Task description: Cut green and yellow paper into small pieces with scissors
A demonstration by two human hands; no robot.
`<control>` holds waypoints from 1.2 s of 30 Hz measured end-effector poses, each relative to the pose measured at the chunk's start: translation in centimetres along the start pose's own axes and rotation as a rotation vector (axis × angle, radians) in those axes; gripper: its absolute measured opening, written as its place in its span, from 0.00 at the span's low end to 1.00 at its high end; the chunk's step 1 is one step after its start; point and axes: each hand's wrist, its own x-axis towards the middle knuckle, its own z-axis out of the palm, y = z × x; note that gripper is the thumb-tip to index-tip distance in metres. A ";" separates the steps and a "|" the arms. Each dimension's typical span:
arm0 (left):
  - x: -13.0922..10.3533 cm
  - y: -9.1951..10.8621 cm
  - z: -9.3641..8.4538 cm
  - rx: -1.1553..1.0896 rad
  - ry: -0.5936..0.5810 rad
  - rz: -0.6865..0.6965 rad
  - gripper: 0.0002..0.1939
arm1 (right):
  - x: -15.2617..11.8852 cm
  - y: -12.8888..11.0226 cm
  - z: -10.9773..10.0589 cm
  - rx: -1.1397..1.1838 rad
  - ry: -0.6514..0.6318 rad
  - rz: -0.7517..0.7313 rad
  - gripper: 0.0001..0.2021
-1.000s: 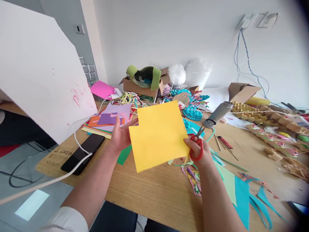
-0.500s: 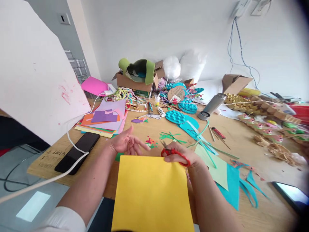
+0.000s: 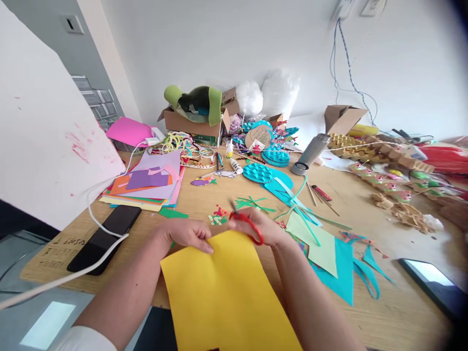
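A yellow sheet of paper [image 3: 223,292] hangs at the table's near edge, its top bowed between my hands. My left hand [image 3: 190,235] pinches its upper edge, the thumb lying on the near face. Red-handled scissors [image 3: 250,228] are hooked on my right hand [image 3: 258,224], their blades blurred and pointing up and left. The right fingers are also at the sheet's top corner, partly hidden behind the scissors. Just beyond the hands lie small red and green paper dots [image 3: 218,214] and thin green strips [image 3: 254,204].
Coloured paper [image 3: 146,178] is stacked at left near a black phone [image 3: 104,239]. Blue and pale green sheets [image 3: 323,253] lie at right, with another phone [image 3: 431,285] beyond. A steel flask [image 3: 312,153], glue bottles [image 3: 236,166] and an open carton [image 3: 192,119] stand farther back.
My left hand has gone from open, fingers outstretched, to pinching the yellow sheet's top edge. The sheet has bent and tilted. My right hand has shifted slightly left with the scissors.
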 end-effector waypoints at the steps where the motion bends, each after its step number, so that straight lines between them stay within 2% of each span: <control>1: -0.3 -0.2 -0.3 -0.072 0.080 0.026 0.15 | 0.0 0.2 -0.5 0.054 0.173 -0.002 0.19; 3: -0.7 -0.7 -1.1 -0.266 0.309 0.119 0.13 | 0.2 1.0 -1.9 0.196 0.545 -0.048 0.21; 4: -0.9 -0.9 -1.4 -0.378 0.433 0.179 0.13 | 0.3 1.4 -2.7 0.283 0.684 -0.053 0.21; 5: -0.9 -1.1 -1.8 -0.469 0.564 0.243 0.13 | 0.5 1.8 -3.4 0.361 0.762 -0.050 0.20; 7: -0.7 -1.3 -2.5 -0.588 0.788 0.368 0.14 | 0.7 2.5 -4.6 0.394 0.780 -0.085 0.21; 9: -0.3 -1.3 -2.9 -0.642 0.905 0.440 0.16 | 0.8 2.7 -5.2 0.413 0.739 -0.113 0.25; 11: 0.0 -1.3 -3.2 -0.657 0.953 0.462 0.17 | 0.8 2.6 -5.1 0.448 0.640 -0.167 0.28; 13: 0.3 -1.4 -3.3 -0.647 0.987 0.464 0.18 | 0.8 2.5 -4.6 0.423 0.597 -0.210 0.28; 18: 0.6 -1.5 -3.2 -0.606 1.036 0.469 0.19 | 0.9 2.9 -3.8 0.251 0.725 -0.190 0.16; 21: 0.6 -1.3 -3.0 -0.576 1.031 0.467 0.21 | 0.9 3.0 -3.8 0.205 0.755 -0.166 0.16; 25: 0.5 -1.2 -3.0 -0.597 1.057 0.554 0.26 | 0.7 2.6 -3.6 0.185 0.708 -0.153 0.15; 31: 0.8 -1.5 -3.6 -0.677 1.234 0.665 0.22 | 0.8 2.5 -3.2 0.165 0.625 -0.135 0.15; 34: 0.7 -1.4 -3.5 -0.768 1.202 0.675 0.20 | 1.0 2.7 -3.1 0.139 0.682 -0.143 0.16; 36: 0.6 -1.2 -3.4 -0.845 1.083 0.667 0.23 | 1.0 2.9 -3.3 0.117 0.757 -0.159 0.15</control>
